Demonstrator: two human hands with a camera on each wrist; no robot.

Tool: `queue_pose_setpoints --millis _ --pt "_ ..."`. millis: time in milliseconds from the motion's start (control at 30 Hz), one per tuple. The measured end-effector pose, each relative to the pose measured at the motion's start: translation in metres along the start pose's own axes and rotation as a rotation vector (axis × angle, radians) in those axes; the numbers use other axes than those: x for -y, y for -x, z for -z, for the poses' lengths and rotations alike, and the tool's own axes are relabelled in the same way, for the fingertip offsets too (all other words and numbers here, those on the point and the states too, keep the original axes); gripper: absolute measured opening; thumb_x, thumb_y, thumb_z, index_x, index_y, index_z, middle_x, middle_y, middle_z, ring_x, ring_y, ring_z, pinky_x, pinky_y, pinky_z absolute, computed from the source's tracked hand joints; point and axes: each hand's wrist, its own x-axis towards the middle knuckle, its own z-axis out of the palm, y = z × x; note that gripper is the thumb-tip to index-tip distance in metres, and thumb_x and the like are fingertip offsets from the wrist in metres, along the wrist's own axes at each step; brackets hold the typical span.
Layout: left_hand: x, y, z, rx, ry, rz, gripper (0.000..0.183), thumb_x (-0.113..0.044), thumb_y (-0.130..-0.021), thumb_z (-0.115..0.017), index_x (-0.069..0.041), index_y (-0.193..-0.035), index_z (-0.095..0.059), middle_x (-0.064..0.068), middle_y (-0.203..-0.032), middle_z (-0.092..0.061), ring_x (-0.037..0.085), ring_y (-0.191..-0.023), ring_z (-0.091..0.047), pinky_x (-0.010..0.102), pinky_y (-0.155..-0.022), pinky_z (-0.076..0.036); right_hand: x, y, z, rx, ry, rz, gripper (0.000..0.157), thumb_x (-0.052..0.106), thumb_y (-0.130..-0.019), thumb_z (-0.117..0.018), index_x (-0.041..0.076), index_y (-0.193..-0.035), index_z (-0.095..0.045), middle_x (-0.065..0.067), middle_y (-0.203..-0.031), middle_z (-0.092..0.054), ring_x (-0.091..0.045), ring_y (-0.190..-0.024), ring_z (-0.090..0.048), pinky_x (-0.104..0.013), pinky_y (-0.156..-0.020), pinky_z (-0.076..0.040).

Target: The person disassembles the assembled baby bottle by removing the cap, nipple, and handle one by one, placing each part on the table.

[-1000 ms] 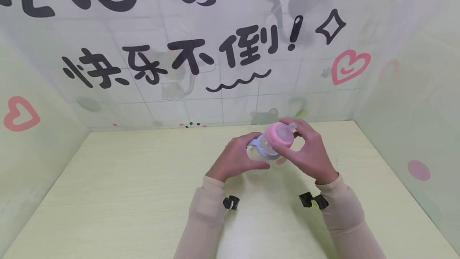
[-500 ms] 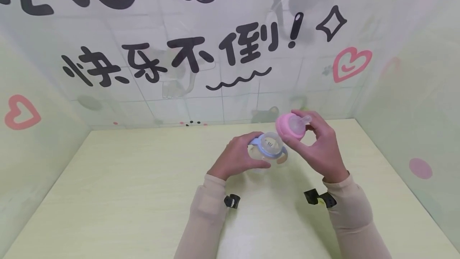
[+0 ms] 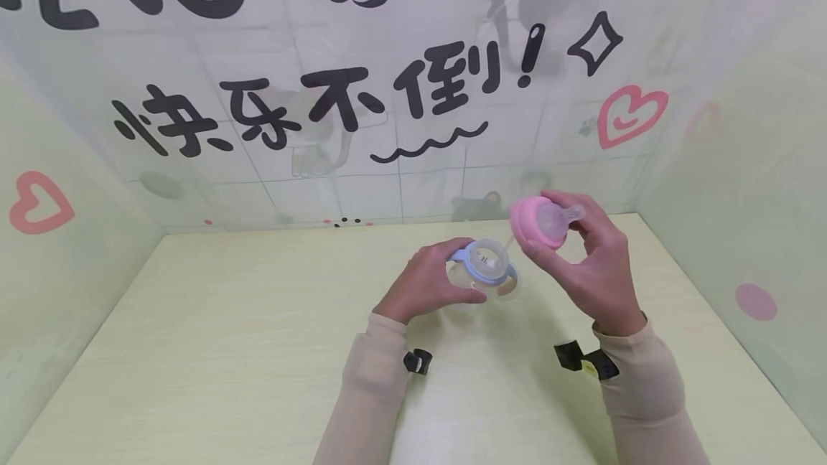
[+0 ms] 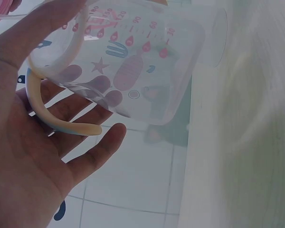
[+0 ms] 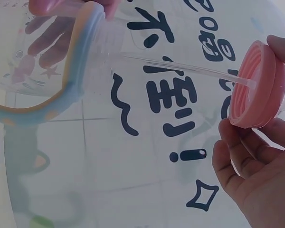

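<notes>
My left hand point(image 3: 429, 280) holds a clear baby bottle point(image 4: 137, 66) with printed pink measuring marks and a blue-and-tan handle ring point(image 5: 80, 57). The bottle's mouth is uncovered, tilted toward the right. My right hand point(image 3: 597, 264) grips a pink screw cap point(image 3: 538, 222) by its rim, a clear nipple point(image 3: 571, 214) pointing away from the bottle. From the underside of the cap runs a thin clear straw point(image 5: 185, 66), which the right wrist view shows reaching to the bottle's mouth. Cap and bottle are apart, joined only by the straw's span. Some left fingers are hidden behind the bottle.
A pale wood-grain table point(image 3: 245, 336) spreads below both hands. Behind it rises a printed wall sheet point(image 3: 323, 192) with large black characters, and light green side panels stand left and right. Black straps with small devices point(image 3: 584, 359) sit on the sleeves.
My right hand has lifted the pink cap off the bottle and moved it up and to the right, bringing the straw into sight. My left hand has stayed nearly still with the bottle.
</notes>
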Motion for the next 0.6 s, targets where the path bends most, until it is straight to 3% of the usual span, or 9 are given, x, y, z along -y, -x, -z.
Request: queue_pose_setpoints --millis 600 --pt "0.007 0.002 0.002 -0.012 0.004 0.009 0.077 -0.044 -0.061 -0.083 -0.023 -0.128 -0.052 -0.015 -0.112 -0.059 0.006 -0.103 -0.053 0.039 -0.091 -0.041 0.012 0.000 0.011 -0.064 -0.099 0.056 0.052 -0.019 -0.065 -0.065 -0.014 -0.116 -0.054 -0.014 -0.105 -0.057 -0.018 -0.089 -0.055 -0.021 -0.078 -0.045"
